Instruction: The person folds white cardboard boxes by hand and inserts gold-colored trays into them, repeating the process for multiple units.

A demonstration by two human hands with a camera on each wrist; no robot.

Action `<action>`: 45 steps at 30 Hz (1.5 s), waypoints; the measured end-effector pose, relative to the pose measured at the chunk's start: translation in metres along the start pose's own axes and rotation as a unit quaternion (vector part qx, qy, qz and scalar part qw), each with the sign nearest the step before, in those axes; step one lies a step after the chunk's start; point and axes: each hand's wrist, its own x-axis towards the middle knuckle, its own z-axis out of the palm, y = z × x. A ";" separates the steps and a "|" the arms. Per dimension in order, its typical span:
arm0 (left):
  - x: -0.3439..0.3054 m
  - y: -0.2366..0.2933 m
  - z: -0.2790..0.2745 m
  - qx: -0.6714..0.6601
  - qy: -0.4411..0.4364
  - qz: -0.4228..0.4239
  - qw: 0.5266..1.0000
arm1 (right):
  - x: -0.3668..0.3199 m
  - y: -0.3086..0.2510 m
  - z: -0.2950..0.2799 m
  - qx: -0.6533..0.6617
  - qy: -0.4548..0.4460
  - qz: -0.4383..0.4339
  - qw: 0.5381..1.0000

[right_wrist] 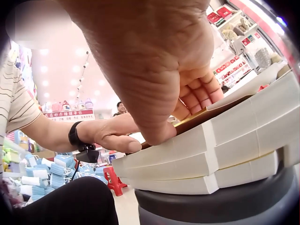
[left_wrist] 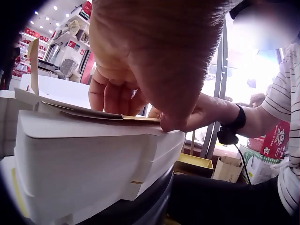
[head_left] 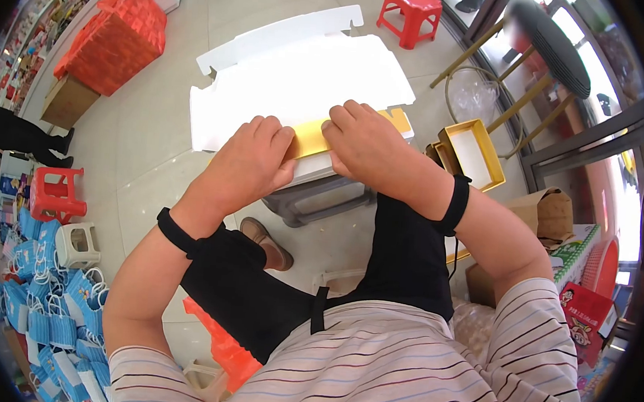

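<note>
A flat white cardboard box blank [head_left: 308, 73] with cut tabs lies in front of me, on top of a stack of similar blanks [right_wrist: 243, 136]. Along its near edge a gold flap [head_left: 311, 139] is turned up. My left hand [head_left: 254, 159] pinches this flap near its left part, fingers over the far side and thumb on the near side. Close by on the right, my right hand [head_left: 370, 148] pinches the same flap in the same way. In the right wrist view the flap's brownish edge [right_wrist: 211, 115] slants up under the fingers. A dark stool [head_left: 314, 204] carries the stack.
Gold open boxes [head_left: 482, 156] stand to the right, near a paper bag [head_left: 545, 216]. A red stool [head_left: 411, 14] is beyond the blanks. At the left are blue striped bags [head_left: 53, 309], another red stool [head_left: 57, 194] and a red-covered stack [head_left: 120, 37].
</note>
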 end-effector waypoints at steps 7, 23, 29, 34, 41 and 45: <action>0.002 -0.001 0.009 0.055 0.018 0.007 0.998 | 0.001 0.003 -0.002 0.033 0.008 0.015 0.999; 0.006 -0.013 0.021 -0.018 0.094 -0.072 0.993 | 0.013 0.014 0.024 0.125 0.079 0.082 0.986; -0.002 -0.009 0.018 -0.117 0.000 -0.082 0.990 | 0.001 0.014 0.011 0.152 -0.059 0.079 0.984; 0.009 -0.007 0.004 -0.190 -0.128 -0.190 0.955 | 0.002 0.022 0.005 0.204 -0.143 0.113 0.962; 0.016 -0.014 0.001 -0.157 -0.162 -0.257 0.940 | 0.000 0.029 0.012 0.082 -0.105 0.090 0.987; 0.008 -0.018 0.022 -0.077 -0.085 -0.251 0.961 | -0.001 0.026 0.010 0.050 -0.098 0.123 0.986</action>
